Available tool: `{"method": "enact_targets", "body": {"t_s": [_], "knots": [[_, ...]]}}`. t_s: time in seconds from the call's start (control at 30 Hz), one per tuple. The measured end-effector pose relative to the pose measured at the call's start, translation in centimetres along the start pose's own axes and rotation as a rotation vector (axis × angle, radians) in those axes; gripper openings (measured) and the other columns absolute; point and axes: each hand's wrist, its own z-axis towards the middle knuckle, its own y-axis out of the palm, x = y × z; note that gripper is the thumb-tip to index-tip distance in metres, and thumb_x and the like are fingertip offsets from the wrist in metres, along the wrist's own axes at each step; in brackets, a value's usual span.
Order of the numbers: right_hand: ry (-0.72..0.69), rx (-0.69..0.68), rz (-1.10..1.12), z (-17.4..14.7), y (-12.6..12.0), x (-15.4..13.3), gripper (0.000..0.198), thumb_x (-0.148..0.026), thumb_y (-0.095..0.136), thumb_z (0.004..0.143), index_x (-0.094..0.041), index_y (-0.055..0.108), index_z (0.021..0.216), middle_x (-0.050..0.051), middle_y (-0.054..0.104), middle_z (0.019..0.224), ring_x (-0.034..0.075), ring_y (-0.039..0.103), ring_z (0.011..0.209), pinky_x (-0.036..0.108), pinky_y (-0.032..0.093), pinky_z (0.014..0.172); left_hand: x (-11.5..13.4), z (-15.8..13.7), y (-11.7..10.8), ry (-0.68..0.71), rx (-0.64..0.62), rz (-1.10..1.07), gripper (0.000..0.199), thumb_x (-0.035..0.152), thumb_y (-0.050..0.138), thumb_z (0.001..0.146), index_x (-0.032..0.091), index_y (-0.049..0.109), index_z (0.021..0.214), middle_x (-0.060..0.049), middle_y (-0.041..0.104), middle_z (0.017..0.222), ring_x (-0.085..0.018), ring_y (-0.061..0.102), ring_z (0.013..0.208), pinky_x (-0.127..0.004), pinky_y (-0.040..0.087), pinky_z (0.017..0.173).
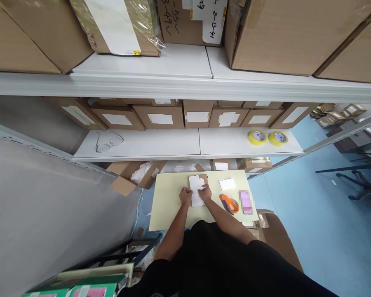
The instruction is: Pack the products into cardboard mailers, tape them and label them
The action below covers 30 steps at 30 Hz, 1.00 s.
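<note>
On a pale yellow table (173, 214) lies a small, flat cardboard box (205, 177), its top mostly covered by a white paper label (196, 182). My left hand (186, 195) is closed at the left edge of the box, fingertips pinched there. From the right, my right hand (205, 193) grips the box, thumb and fingers pressed over the label's right side. Right of the hands are an orange tape dispenser-like tool with a dark blue part (230, 204), a small white pad or stack of labels (227, 184), and a blurred pink-purple item (245, 202).
A white shelf (160, 144) behind the table bears labelled cartons (160, 116), eyeglasses (109, 142) and two yellow tape rolls (257, 137). Bigger boxes (281, 37) stand on the shelf above. An open carton (126, 181) is left of the table; another (275, 235) stands right.
</note>
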Motion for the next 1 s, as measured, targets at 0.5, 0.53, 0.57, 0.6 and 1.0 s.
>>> {"method": "enact_targets", "body": {"t_s": [0.5,0.53,0.57,0.6,1.0], "knots": [[-0.011,-0.008,-0.306,0.2,-0.2,-1.0,0.029,-0.024,0.074,0.074,-0.027,0.057,0.096,0.006,0.073,0.087,0.030,0.070,0.092,0.037,0.045,0.078,0.1,0.0,-0.6,-0.037,0.005,0.082,0.019,0.023,0.075,0.077,0.024,0.055,0.077,-0.003,0.073,0.085,-0.021,0.071,0.087,-0.029,0.049,0.077],[-0.010,-0.015,-0.308,0.3,-0.4,-1.1,0.031,-0.025,0.076,0.073,-0.027,0.057,0.098,0.008,0.073,0.089,0.031,0.070,0.094,0.038,0.045,0.079,0.1,0.0,-0.9,-0.060,0.002,0.104,0.021,0.027,0.077,0.076,0.024,0.056,0.079,-0.004,0.073,0.087,-0.023,0.071,0.088,-0.030,0.049,0.076],[-0.011,-0.024,-0.305,0.4,-0.6,-1.1,0.034,-0.027,0.079,0.073,-0.026,0.058,0.100,0.010,0.074,0.091,0.032,0.070,0.097,0.038,0.045,0.080,0.0,0.0,-1.2,-0.091,-0.006,0.135,0.025,0.033,0.079,0.076,0.024,0.056,0.081,-0.006,0.073,0.089,-0.025,0.071,0.090,-0.032,0.049,0.076],[-0.018,-0.033,-0.304,0.6,-0.9,-1.2,0.039,-0.028,0.081,0.072,-0.025,0.059,0.104,0.011,0.074,0.093,0.033,0.070,0.100,0.039,0.046,0.082,0.0,0.0,-1.5,-0.118,-0.018,0.171,0.028,0.038,0.080,0.076,0.024,0.057,0.084,-0.007,0.074,0.091,-0.027,0.071,0.092,-0.033,0.050,0.077],[-0.794,-0.248,-0.753,-2.5,-3.1,4.0,0.057,-0.016,0.054,0.091,-0.022,0.059,0.147,0.010,0.031,0.170,0.036,0.011,0.161,0.053,0.021,0.125,2.9,1.1,1.4,0.433,-0.252,0.381,0.057,0.023,0.059,0.089,0.024,0.053,0.147,-0.012,0.035,0.168,-0.028,0.036,0.153,-0.041,0.043,0.114]]}}
